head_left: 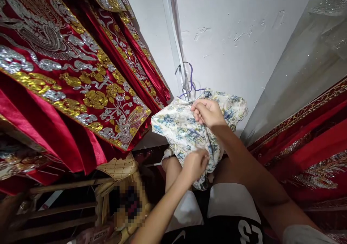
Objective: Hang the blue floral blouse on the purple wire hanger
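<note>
Floral garment (pixel 177 128) is found in front of you, above your lap, on a purple hanger (pixel 192 86) whose hook meets a pale metal bar (pixel 170 23) by the white wall (pixel 230 52). Its long axis runs from the neckline, at the wall end, down toward your knees, with the hem end drifting slightly right. Both short sleeves point outward, one to each side; the hanger's arms enter at the neckline. Your right hand (pixel 209 113) pinches cloth just below the neckline between thumb and forefinger. Your left hand (pixel 195 165) is at the lower front, fingers curled and blurred; whether it grips cloth cannot be told. Red embroidered cloth (pixel 94 99) hangs to the left.
</note>
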A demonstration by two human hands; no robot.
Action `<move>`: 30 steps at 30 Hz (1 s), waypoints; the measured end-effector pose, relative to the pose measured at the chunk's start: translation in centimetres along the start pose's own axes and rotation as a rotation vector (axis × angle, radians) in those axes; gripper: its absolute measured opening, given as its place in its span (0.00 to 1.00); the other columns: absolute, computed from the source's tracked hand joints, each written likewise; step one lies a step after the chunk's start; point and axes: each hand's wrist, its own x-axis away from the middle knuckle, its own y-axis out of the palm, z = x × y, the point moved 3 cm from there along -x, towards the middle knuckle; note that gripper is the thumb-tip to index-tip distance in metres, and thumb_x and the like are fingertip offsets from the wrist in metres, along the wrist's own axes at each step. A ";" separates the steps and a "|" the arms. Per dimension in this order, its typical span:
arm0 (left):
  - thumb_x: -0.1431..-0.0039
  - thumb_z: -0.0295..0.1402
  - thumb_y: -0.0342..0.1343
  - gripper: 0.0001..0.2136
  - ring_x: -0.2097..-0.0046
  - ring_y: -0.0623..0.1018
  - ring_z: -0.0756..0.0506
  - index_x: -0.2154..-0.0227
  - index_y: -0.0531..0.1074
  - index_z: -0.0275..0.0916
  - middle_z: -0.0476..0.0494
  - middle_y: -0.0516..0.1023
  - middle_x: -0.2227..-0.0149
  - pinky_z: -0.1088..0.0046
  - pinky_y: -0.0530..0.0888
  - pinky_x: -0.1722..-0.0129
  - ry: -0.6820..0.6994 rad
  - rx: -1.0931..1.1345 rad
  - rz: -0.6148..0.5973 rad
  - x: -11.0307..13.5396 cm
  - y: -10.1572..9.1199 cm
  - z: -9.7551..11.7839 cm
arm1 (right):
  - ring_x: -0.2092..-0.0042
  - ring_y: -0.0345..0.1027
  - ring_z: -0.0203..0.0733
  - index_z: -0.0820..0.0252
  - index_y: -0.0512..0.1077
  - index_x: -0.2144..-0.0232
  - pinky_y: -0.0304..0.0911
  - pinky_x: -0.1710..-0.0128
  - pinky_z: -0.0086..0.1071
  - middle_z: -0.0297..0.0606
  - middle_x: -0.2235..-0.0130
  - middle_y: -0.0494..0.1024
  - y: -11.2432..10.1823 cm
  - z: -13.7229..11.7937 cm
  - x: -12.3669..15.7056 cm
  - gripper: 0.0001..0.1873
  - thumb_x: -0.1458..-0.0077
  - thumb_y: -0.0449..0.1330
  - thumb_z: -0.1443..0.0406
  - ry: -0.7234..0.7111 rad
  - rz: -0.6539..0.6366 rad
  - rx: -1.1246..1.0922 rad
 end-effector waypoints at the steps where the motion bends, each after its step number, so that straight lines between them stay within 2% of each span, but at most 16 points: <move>1: 0.35 0.28 0.54 0.07 0.61 0.80 0.44 0.58 0.75 0.41 0.43 0.82 0.61 0.70 0.73 0.61 0.048 0.078 0.116 -0.7 -2.2 0.3 | 0.84 0.56 0.28 0.61 0.72 0.77 0.49 0.84 0.22 0.28 0.85 0.68 -0.1 0.1 0.5 0.10 0.45 0.56 0.69 -0.019 -0.011 0.002; 4: 0.29 0.33 0.51 0.14 0.65 0.79 0.46 0.43 0.69 0.42 0.45 0.80 0.63 0.70 0.75 0.61 0.216 0.213 0.564 -2.8 -9.1 1.4 | 0.82 0.56 0.29 0.60 0.71 0.77 0.51 0.82 0.23 0.28 0.85 0.66 -0.4 0.6 1.6 0.10 0.45 0.55 0.69 -0.051 -0.033 0.020; 5: 0.28 0.34 0.49 0.16 0.65 0.79 0.47 0.41 0.68 0.41 0.45 0.80 0.62 0.69 0.75 0.60 0.252 0.187 0.653 -3.5 -11.0 1.9 | 0.82 0.56 0.30 0.60 0.70 0.78 0.51 0.81 0.24 0.28 0.85 0.65 -0.5 0.6 1.8 0.10 0.45 0.55 0.69 -0.057 -0.039 0.024; 6: 0.27 0.33 0.49 0.15 0.64 0.78 0.47 0.42 0.69 0.40 0.44 0.80 0.61 0.69 0.75 0.59 0.295 0.132 0.680 -4.3 -12.3 2.5 | 0.82 0.55 0.30 0.60 0.70 0.78 0.50 0.81 0.24 0.27 0.85 0.65 -0.5 0.6 1.8 0.10 0.45 0.55 0.68 -0.063 -0.040 0.026; 8: 0.28 0.33 0.51 0.10 0.63 0.78 0.48 0.50 0.74 0.39 0.44 0.80 0.61 0.70 0.74 0.59 0.367 0.030 0.647 -5.6 -13.9 3.6 | 0.82 0.53 0.30 0.59 0.69 0.78 0.48 0.81 0.25 0.27 0.85 0.63 -0.4 0.7 1.7 0.10 0.44 0.56 0.67 -0.079 -0.042 0.028; 10: 0.30 0.33 0.53 0.07 0.63 0.77 0.48 0.60 0.76 0.38 0.44 0.79 0.64 0.71 0.73 0.60 0.408 -0.020 0.638 -6.2 -14.4 4.4 | 0.81 0.51 0.31 0.59 0.69 0.77 0.46 0.80 0.27 0.26 0.85 0.62 -0.4 1.3 1.4 0.11 0.43 0.56 0.65 -0.095 -0.034 0.044; 12: 0.30 0.33 0.54 0.07 0.63 0.76 0.48 0.64 0.75 0.38 0.45 0.78 0.66 0.72 0.72 0.60 0.405 -0.003 0.720 -6.0 -14.8 4.4 | 0.81 0.49 0.31 0.59 0.69 0.78 0.43 0.80 0.28 0.26 0.83 0.60 -0.4 2.7 1.3 0.12 0.42 0.57 0.63 -0.084 -0.022 0.093; 14: 0.31 0.33 0.55 0.07 0.62 0.76 0.47 0.65 0.74 0.38 0.46 0.78 0.65 0.71 0.73 0.58 0.349 0.058 0.892 -5.3 -15.6 3.2 | 0.80 0.48 0.32 0.58 0.68 0.79 0.42 0.79 0.29 0.26 0.83 0.59 -0.7 4.5 1.4 0.13 0.44 0.57 0.63 -0.044 -0.024 0.171; 16: 0.32 0.34 0.56 0.06 0.61 0.76 0.47 0.65 0.73 0.39 0.47 0.77 0.65 0.72 0.73 0.56 0.251 0.187 1.126 -4.1 -17.1 0.6 | 0.79 0.49 0.33 0.58 0.66 0.82 0.42 0.78 0.31 0.27 0.83 0.58 -1.2 6.3 1.9 0.14 0.46 0.56 0.64 -0.009 -0.047 0.243; 18: 0.33 0.33 0.57 0.07 0.62 0.75 0.49 0.67 0.71 0.39 0.49 0.74 0.66 0.74 0.74 0.56 0.117 0.465 1.314 -2.8 -18.4 -3.2 | 0.79 0.48 0.33 0.57 0.64 0.85 0.43 0.77 0.32 0.27 0.84 0.56 -1.8 7.5 2.8 0.15 0.48 0.56 0.64 0.022 -0.083 0.261; 19: 0.33 0.31 0.55 0.08 0.63 0.75 0.50 0.69 0.70 0.38 0.50 0.73 0.67 0.75 0.74 0.56 0.027 0.681 1.343 -2.3 -18.7 -5.3 | 0.80 0.48 0.33 0.57 0.64 0.85 0.43 0.77 0.32 0.27 0.85 0.55 -2.1 7.9 3.4 0.16 0.48 0.56 0.64 0.044 -0.099 0.243; 21: 0.31 0.27 0.49 0.11 0.62 0.77 0.50 0.71 0.68 0.38 0.48 0.74 0.68 0.75 0.76 0.54 -0.205 1.146 1.258 -1.6 -17.8 -9.0 | 0.80 0.46 0.33 0.57 0.64 0.85 0.42 0.77 0.32 0.27 0.85 0.55 -2.5 8.6 4.9 0.15 0.47 0.56 0.63 0.089 -0.114 0.163; 23: 0.32 0.23 0.43 0.13 0.59 0.79 0.48 0.70 0.69 0.38 0.43 0.77 0.67 0.72 0.77 0.52 -0.358 1.364 1.152 -0.8 -15.4 -10.9 | 0.80 0.46 0.32 0.57 0.65 0.84 0.41 0.77 0.32 0.27 0.85 0.55 -2.5 9.2 6.6 0.14 0.48 0.56 0.63 0.122 -0.078 0.052; 27: 0.32 0.22 0.41 0.14 0.56 0.81 0.47 0.65 0.71 0.37 0.39 0.81 0.63 0.68 0.78 0.51 -0.460 1.571 1.064 0.9 -7.7 -10.9 | 0.81 0.45 0.32 0.56 0.63 0.85 0.43 0.78 0.31 0.27 0.85 0.55 -2.5 11.6 10.4 0.15 0.50 0.57 0.60 0.223 0.059 -0.278; 30: 0.33 0.23 0.45 0.11 0.61 0.82 0.48 0.69 0.70 0.37 0.41 0.80 0.67 0.70 0.78 0.53 -0.543 1.621 1.037 2.2 -2.4 -10.3 | 0.81 0.43 0.33 0.54 0.60 0.85 0.44 0.79 0.31 0.26 0.86 0.51 -4.0 13.6 13.1 0.19 0.49 0.58 0.55 0.292 0.090 -0.444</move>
